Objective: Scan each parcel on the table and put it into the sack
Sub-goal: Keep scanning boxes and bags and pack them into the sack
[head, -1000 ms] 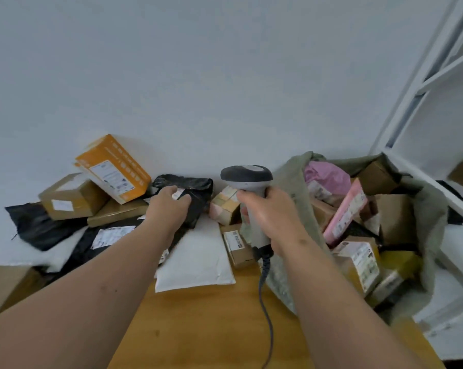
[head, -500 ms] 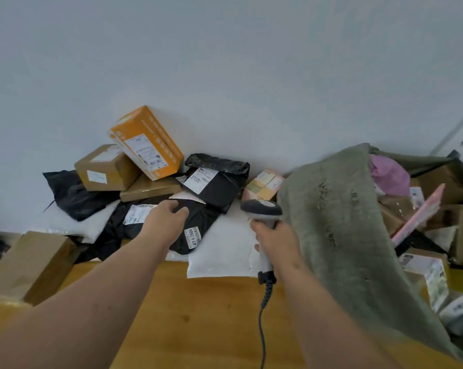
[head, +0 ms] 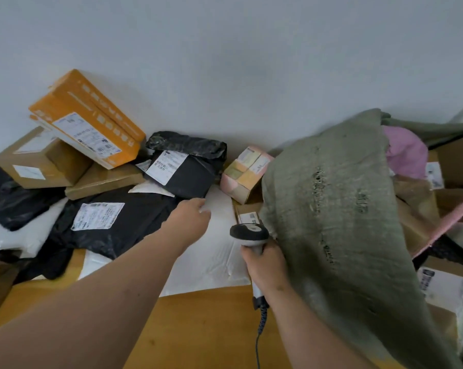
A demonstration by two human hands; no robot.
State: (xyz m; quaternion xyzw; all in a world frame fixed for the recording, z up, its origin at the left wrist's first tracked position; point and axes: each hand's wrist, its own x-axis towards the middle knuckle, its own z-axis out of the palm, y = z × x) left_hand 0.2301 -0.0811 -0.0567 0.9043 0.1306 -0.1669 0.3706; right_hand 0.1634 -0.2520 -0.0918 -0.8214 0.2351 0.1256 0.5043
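I can see white shipping labels on most parcels, but the print is too blurred to read. One sits on the orange box (head: 87, 121), one on the small black mailer (head: 187, 166), one on the flat black mailer (head: 110, 222). My left hand (head: 190, 217) reaches forward over the white mailer (head: 214, 251) on the worktop (head: 203, 328), fingers loosely curled, holding nothing. My right hand (head: 265, 265) grips the scanner (head: 249, 233) by its handle, head pointing forward. Just beside it on the right the green sack (head: 339, 222) stands open, with parcels inside.
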